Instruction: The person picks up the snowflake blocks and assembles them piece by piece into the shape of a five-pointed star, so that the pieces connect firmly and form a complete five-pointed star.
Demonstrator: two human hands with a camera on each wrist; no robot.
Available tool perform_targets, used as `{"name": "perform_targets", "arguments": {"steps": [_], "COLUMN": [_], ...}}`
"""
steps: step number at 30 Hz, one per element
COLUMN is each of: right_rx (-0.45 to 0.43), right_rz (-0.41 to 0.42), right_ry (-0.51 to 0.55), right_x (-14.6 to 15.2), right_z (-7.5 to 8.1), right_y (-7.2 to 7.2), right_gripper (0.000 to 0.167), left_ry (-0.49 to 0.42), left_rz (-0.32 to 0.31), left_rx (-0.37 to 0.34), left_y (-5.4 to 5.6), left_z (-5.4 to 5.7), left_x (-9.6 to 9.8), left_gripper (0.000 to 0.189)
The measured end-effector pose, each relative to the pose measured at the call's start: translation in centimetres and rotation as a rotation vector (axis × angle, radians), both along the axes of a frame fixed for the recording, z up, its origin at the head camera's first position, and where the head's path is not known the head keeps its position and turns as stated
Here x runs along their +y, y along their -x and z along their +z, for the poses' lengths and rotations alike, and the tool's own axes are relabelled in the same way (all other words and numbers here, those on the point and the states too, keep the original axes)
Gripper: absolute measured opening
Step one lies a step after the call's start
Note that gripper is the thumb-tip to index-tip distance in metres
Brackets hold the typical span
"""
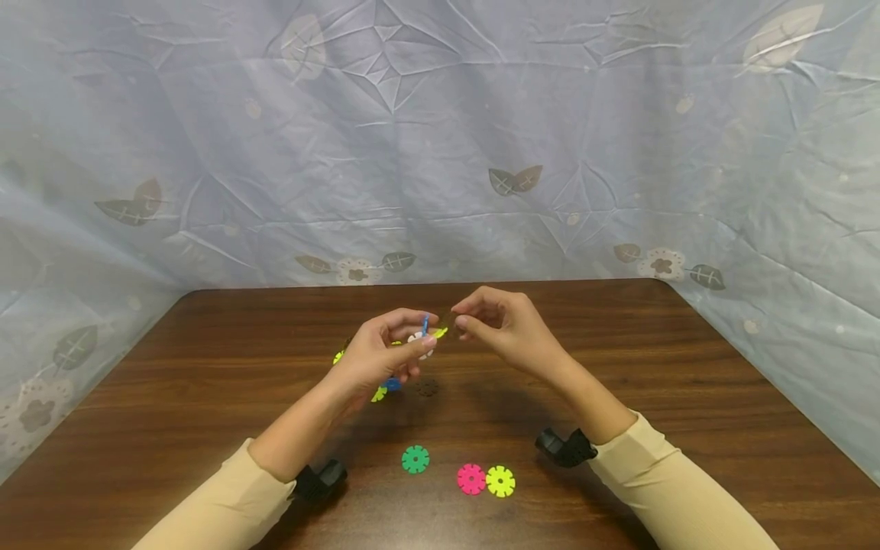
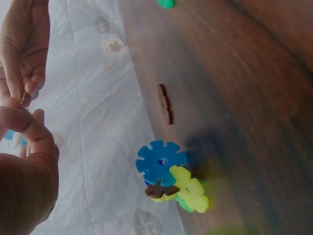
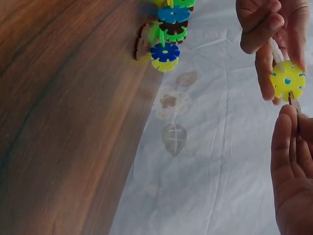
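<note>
Both hands are raised above the middle of the brown table [image 1: 619, 367]. My left hand [image 1: 385, 353] pinches a small cluster of snowflake discs: a yellow disc [image 3: 287, 81] with white and blue ones [image 1: 425, 324] behind it. My right hand [image 1: 490, 321] pinches a thin brown disc [image 3: 294, 104] edge-on against the yellow disc's rim. In the left wrist view the left hand [image 2: 24, 166] sits below the right hand [image 2: 24, 49].
A joined cluster of blue, yellow, green and brown discs [image 2: 168, 178] rests on the table under the left hand. A lone brown disc [image 1: 427, 388] lies beside it. Green [image 1: 415, 459], pink [image 1: 470, 479] and yellow [image 1: 500, 480] discs lie nearer me. Leaf-print sheeting surrounds the table.
</note>
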State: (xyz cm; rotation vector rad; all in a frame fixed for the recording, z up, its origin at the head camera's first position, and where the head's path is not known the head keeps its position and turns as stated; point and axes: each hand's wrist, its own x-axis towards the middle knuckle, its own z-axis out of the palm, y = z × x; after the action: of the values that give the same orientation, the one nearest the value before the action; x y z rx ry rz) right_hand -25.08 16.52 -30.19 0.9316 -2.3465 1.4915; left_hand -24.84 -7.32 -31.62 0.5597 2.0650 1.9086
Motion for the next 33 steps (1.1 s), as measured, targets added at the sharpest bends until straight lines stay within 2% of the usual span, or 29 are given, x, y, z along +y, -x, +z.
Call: {"name": "perform_targets", "arguments": {"steps": [6, 12, 19, 24, 33], "right_rx": [-0.014, -0.014, 0.007, 0.027, 0.076], "right_rz": [-0.001, -0.030, -0.035, 0.000, 0.026], "right_ry": [0.043, 0.076, 0.039, 0.011, -0.057], "right_x": [-0.3, -0.4, -0.5, -1.0, -2.7], "right_z": [-0.1, -0.1, -0.2, -0.2, 0.0], "right_y": [-0.1, -0.1, 0.0, 0.0, 0.2], "right_gripper": [0.013, 0.014, 0.015, 0.016, 0.015], "left_ry": [-0.031, -0.046, 0.049, 0.103, 0.093], "left_rz": [0.010, -0.014, -0.016, 0.017, 0.111], "left_rx": [-0.007, 0.008, 0.091, 0.122, 0.181], "left_y": [-0.2, -0.1, 0.0, -0.1, -0.1], "left_z": [0.2, 0.0, -0.1, 0.0, -0.1], "left_x": [0.0, 0.0, -0.2, -0.3, 0.0], "left_gripper": [0.044, 0.048, 0.047, 0.041, 0.024]}}
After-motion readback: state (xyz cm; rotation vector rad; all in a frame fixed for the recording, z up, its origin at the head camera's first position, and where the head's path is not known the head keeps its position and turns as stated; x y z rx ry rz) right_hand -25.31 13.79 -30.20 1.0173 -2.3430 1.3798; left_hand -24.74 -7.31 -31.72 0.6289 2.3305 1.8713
